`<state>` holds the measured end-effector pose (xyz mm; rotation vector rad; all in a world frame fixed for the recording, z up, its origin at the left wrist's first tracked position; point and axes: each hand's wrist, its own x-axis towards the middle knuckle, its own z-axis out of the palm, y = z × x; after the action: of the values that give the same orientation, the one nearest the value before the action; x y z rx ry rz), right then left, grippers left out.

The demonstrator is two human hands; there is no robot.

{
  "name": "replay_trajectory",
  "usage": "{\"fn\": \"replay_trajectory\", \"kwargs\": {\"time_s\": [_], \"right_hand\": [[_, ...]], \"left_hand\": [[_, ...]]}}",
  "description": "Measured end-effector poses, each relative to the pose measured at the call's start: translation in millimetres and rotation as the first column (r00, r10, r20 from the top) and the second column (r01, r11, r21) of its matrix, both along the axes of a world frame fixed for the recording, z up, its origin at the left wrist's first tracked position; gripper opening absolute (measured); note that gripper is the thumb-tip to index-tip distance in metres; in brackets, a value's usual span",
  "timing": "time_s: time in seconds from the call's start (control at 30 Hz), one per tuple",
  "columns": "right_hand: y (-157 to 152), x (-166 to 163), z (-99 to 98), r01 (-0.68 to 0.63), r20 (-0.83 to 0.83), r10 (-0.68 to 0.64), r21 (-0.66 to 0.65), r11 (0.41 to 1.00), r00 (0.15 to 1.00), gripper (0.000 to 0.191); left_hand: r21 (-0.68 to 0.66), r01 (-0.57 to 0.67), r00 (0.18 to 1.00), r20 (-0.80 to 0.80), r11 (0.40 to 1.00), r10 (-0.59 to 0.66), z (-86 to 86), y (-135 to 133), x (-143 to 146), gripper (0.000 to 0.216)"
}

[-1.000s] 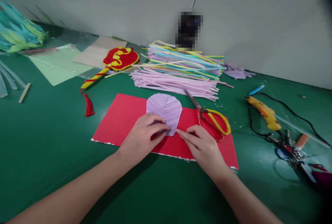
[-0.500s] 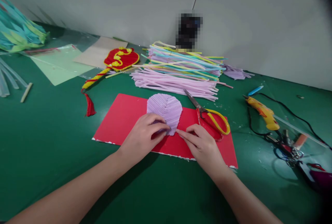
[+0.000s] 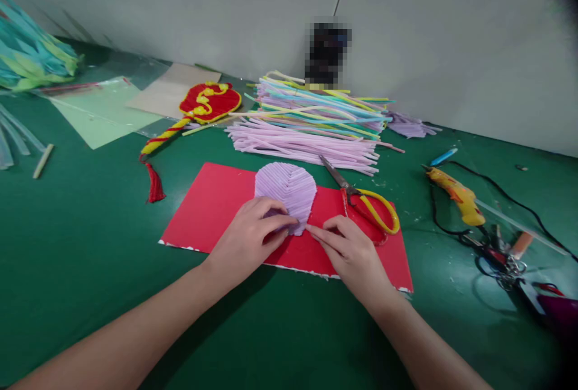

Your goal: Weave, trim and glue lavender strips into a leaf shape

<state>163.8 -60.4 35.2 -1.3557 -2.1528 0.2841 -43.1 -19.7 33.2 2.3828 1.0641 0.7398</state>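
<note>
A rounded, leaf-shaped panel of lilac pipe cleaners (image 3: 291, 188) lies on a red board (image 3: 212, 197), its slanted rows meeting along a middle line. My left hand (image 3: 253, 230) bends over the panel's lower left, thumb and fingers closed on its lower part. At the lower right edge, my right hand (image 3: 350, 251) pinches with thumb and forefinger; the bit between the tips is too small to make out clearly, but it touches the panel's edge. Scissors with yellow handles (image 3: 379, 209) rest just beyond my right hand, partly on the board.
Behind the board lie lilac pipe cleaners (image 3: 302, 143) and a mixed-colour bundle (image 3: 325, 104). A red and yellow tasselled fan (image 3: 210, 102) is at the left back. On the right are a yellow glue gun (image 3: 458, 194), its black cord and keys (image 3: 510, 269). A dark blurred object (image 3: 326, 53) stands against the wall.
Almost nothing differs. The left fingers shift very slightly on the panel, and the whole view slides a touch to the left.
</note>
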Motion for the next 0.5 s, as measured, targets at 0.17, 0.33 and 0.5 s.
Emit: {"fn": "replay_trajectory", "kwargs": {"time_s": [0.17, 0.33, 0.5], "right_hand": [[0.0, -0.1, -0.2, 0.001, -0.010, -0.001, -0.008, 1.000, 1.000, 0.027], [-0.9, 0.6, -1.5, 0.005, -0.031, -0.007, -0.043, 0.999, 0.999, 0.027], [-0.9, 1.0, -3.6, 0.036, -0.073, -0.042, -0.092, 0.995, 0.996, 0.028]], "left_hand": [[-0.004, 0.001, 1.000, -0.004, 1.000, -0.001, 0.4, -0.3, -0.5, 0.023], [-0.003, 0.002, 1.000, -0.005, 1.000, -0.002, -0.1, 0.5, -0.5, 0.023], [-0.002, -0.002, 1.000, -0.008, 1.000, 0.002, 0.6, 0.4, -0.3, 0.022]]}}
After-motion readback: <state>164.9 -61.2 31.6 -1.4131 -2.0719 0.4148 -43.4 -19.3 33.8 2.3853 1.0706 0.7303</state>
